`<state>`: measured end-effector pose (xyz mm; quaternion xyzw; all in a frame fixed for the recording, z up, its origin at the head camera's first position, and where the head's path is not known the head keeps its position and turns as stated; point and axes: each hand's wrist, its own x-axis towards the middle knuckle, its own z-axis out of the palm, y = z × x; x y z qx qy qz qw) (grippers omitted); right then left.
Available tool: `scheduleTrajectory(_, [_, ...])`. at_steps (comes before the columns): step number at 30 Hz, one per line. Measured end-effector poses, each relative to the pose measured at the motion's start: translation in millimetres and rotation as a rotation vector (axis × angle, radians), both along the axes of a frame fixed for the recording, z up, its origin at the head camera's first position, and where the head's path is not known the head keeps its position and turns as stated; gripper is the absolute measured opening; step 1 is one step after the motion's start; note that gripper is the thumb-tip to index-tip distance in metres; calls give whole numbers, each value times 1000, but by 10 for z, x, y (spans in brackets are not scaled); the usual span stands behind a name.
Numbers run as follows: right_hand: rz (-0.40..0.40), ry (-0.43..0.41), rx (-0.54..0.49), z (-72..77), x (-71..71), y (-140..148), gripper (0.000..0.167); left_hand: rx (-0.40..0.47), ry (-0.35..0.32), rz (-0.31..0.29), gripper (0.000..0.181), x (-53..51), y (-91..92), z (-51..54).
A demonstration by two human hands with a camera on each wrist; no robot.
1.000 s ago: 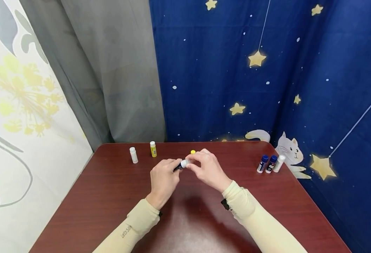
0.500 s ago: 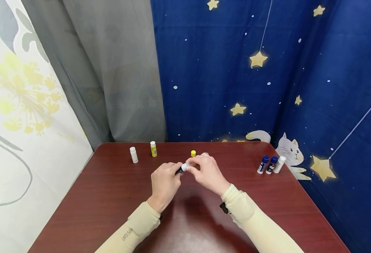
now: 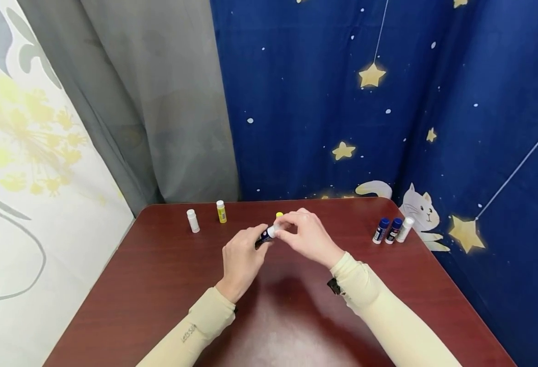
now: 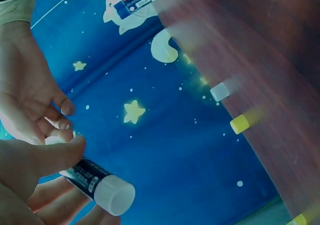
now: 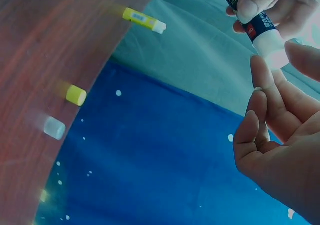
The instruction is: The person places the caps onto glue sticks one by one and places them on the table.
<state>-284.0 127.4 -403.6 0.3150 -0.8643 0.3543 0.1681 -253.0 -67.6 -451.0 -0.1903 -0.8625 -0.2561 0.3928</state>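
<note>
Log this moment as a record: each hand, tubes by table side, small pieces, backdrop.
Left hand: grips dark-blue tube
Right hand: pinches that tube's white end
Table, left: white tube, yellow tube with white cap
Table, right: two blue-capped tubes, another white tube
Small table pieces: yellow piece, whitish piece
Backdrop: gray curtain, blue starry curtain

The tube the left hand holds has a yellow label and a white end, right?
Not yellow: the right wrist view shows a dark blue label on the tube. It does have a white end, and the left hand does hold it.
</note>
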Motion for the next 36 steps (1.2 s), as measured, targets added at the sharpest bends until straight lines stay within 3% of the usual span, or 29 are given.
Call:
scheduleTrajectory(5, [14, 35, 1, 121, -24, 67, 21, 9, 1, -1, 56, -29, -2, 77])
scheduleTrajectory(12, [-3, 81, 39, 192, -68, 118, 23, 41, -15, -2, 64, -21, -52, 79])
scheduleTrajectory(18, [-37, 116, 77, 233, -87, 170, 17, 45, -14, 5, 65, -4, -104, 98])
scheduleTrajectory(25, [-79, 117, 89, 233, -126, 272, 17, 51, -58, 29, 59, -9, -178, 100])
scheduleTrajectory(36, [-128, 90, 130, 274, -176, 385, 18, 73, -31, 54, 54, -40, -267, 93])
